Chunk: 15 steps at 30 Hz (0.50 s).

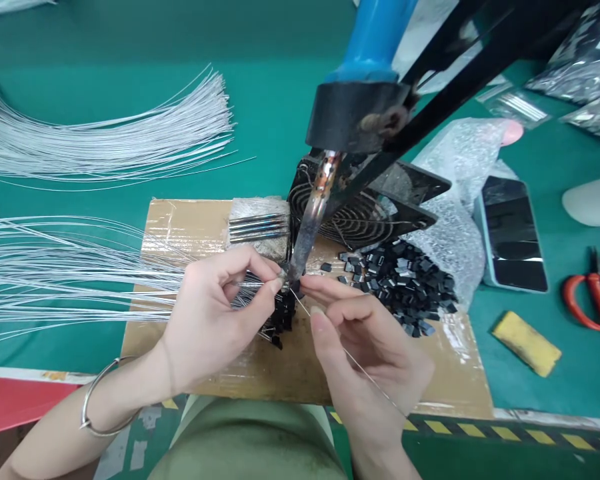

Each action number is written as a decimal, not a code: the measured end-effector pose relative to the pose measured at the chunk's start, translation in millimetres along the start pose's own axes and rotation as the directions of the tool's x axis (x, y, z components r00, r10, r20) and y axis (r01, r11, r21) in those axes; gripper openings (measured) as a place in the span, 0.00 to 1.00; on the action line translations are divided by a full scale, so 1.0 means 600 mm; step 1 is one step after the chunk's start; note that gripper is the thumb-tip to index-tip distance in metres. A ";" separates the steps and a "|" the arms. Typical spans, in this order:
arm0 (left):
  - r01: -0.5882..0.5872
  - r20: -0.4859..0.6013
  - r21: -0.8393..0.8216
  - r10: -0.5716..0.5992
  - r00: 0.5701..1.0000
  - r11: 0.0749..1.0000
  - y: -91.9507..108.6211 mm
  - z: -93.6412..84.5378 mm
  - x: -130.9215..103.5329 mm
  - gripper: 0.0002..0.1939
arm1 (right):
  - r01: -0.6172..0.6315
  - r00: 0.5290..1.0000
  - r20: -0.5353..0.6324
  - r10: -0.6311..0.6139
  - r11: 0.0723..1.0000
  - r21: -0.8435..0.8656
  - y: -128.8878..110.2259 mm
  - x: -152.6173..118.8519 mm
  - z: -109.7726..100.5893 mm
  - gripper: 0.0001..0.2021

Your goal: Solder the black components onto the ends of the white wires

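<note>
My left hand (225,313) is closed in a pinch at the tip of a soldering iron (310,230). The small piece between its thumb and forefinger is too covered to name. My right hand (365,340) is closed on a thin silvery solder wire (373,381), which slants up to the iron's tip. White wires (155,297) run in from the left beneath my left hand. Black pieces (283,313) on wire ends lie just below the iron's tip. A pile of small black parts (405,283) is beside my right hand.
A brown cardboard sheet (460,373) lies under the work. Behind the iron stands a black fan (360,223). A second wire bundle (145,140) is at the upper left. On the right are a phone (513,233), yellow sponge (527,343) and red-handled cutters (593,301).
</note>
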<state>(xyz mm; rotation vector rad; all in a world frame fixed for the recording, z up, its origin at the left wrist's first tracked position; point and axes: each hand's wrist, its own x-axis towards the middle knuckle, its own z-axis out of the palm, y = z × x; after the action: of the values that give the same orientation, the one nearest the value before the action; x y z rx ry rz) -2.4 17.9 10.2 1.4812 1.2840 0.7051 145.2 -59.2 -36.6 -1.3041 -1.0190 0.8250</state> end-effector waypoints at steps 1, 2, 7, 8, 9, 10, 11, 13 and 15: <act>-0.002 -0.002 0.001 0.002 1.000 1.000 0.000 0.000 0.000 0.04 | 0.007 1.000 -0.002 -0.007 1.000 -0.007 0.000 0.000 0.000 0.09; -0.004 -0.005 0.001 0.004 1.000 1.000 0.000 0.000 -0.001 0.04 | 0.012 1.000 -0.005 -0.013 1.000 -0.010 0.000 0.000 0.001 0.09; -0.027 -0.010 0.005 0.027 1.000 1.000 -0.003 -0.001 -0.003 0.05 | 0.030 0.999 -0.016 -0.030 0.999 -0.016 -0.003 0.000 0.003 0.09; -0.029 -0.009 0.008 0.029 1.000 1.000 -0.003 -0.001 -0.003 0.05 | 0.031 0.999 -0.017 -0.032 0.999 -0.017 -0.003 0.000 0.003 0.09; -0.032 -0.010 0.010 0.032 0.999 0.999 -0.004 -0.001 -0.004 0.05 | 0.032 0.999 -0.018 -0.033 0.999 -0.018 -0.003 0.000 0.004 0.09; -0.035 -0.012 0.010 0.035 0.999 0.999 -0.004 -0.001 -0.004 0.05 | 0.036 0.999 -0.019 -0.036 0.999 -0.018 -0.003 0.000 0.004 0.10; -0.035 -0.014 0.008 0.035 0.999 0.999 -0.004 -0.001 -0.004 0.05 | 0.042 0.999 -0.017 -0.042 0.999 -0.017 -0.003 0.000 0.004 0.10; -0.034 -0.015 0.000 0.034 0.999 0.999 -0.003 0.000 -0.003 0.05 | 0.048 0.999 -0.011 -0.049 0.999 -0.014 -0.002 0.000 0.005 0.10; -0.028 -0.014 -0.005 0.027 1.000 1.000 -0.002 0.001 -0.002 0.05 | 0.043 0.999 -0.010 -0.044 0.999 -0.016 -0.001 0.000 0.005 0.10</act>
<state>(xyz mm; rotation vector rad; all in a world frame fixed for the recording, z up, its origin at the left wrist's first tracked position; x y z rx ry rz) -2.6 16.4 9.4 1.4947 1.2740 0.7376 142.5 -58.5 -35.9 -1.2936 -1.0441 0.7783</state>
